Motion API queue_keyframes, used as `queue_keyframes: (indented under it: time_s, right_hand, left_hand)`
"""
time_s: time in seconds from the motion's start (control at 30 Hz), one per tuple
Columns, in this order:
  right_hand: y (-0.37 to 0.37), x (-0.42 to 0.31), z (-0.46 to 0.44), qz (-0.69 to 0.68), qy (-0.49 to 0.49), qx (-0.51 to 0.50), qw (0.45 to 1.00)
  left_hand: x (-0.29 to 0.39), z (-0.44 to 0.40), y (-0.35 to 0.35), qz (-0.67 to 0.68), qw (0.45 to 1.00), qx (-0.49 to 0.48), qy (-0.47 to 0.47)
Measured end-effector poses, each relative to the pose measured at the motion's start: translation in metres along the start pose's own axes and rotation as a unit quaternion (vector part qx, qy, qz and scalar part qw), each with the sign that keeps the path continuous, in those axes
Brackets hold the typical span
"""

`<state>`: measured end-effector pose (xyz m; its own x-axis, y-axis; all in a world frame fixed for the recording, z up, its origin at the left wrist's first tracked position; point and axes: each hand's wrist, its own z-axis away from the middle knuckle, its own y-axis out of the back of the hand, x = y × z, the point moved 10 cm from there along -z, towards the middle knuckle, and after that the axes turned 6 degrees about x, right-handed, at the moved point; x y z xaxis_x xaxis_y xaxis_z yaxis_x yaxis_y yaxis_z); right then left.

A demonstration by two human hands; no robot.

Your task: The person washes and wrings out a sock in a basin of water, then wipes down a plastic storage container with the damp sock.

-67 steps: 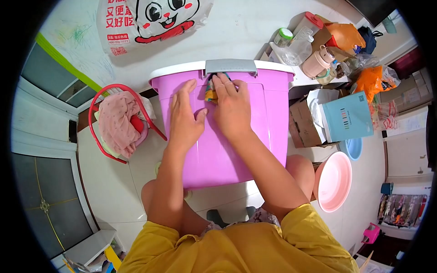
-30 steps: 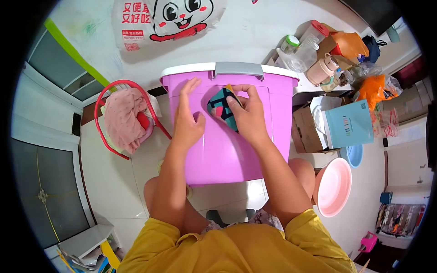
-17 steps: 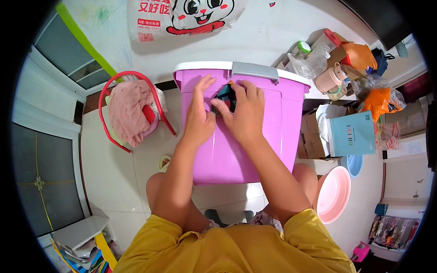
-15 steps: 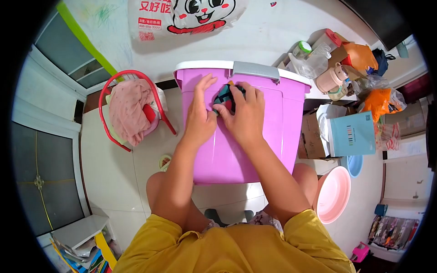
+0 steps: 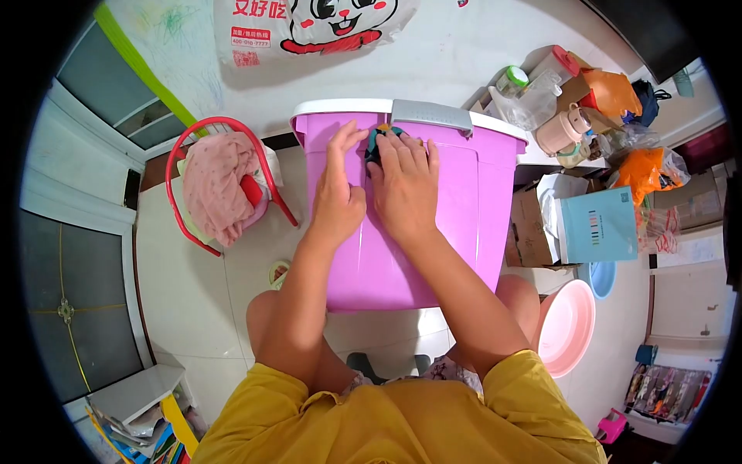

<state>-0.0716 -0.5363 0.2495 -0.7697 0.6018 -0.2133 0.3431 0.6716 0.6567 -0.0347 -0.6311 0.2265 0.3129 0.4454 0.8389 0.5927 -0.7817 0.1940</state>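
Note:
A small dark teal piece of patterned cloth (image 5: 372,152), with a bit of orange at its top, lies on the pink-purple storage box (image 5: 417,267). My right hand (image 5: 404,185) rests flat over the cloth with its fingers extended, covering most of it. Just to the left, my left hand (image 5: 336,193) stands on edge, its fingers stretched forward and holding nothing. It is close beside the cloth; whether it touches it I cannot tell. A grey latch (image 5: 431,116) and white rim run along the box's far side.
A red-framed chair (image 5: 174,166) bearing a pink cloth (image 5: 220,182) stands at left. To the right are a blue box (image 5: 599,226), a pink basin (image 5: 568,329) and a low surface with a pinkish jug (image 5: 560,133). A printed plastic bag (image 5: 255,42) is at the far side.
My right hand has gone from pinching the bunched cloth to lying flat over it. The cloth looks flatter and sits slightly farther away. My left hand stays nearly in place.

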Motion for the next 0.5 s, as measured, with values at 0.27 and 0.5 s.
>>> queue_keyframes:
  time_s: [0.27,0.5]
  right_hand:
    - [-0.008,-0.002,0.016,-0.007,0.017,-0.019,1.0]
    - [0.0,-0.015,0.026,-0.036,0.007,-0.057,0.998]
  left_hand:
    - [0.004,0.0,0.0,-0.006,1.0,-0.005,-0.004]
    - [0.005,-0.001,-0.001,-0.01,1.0,-0.008,-0.006]
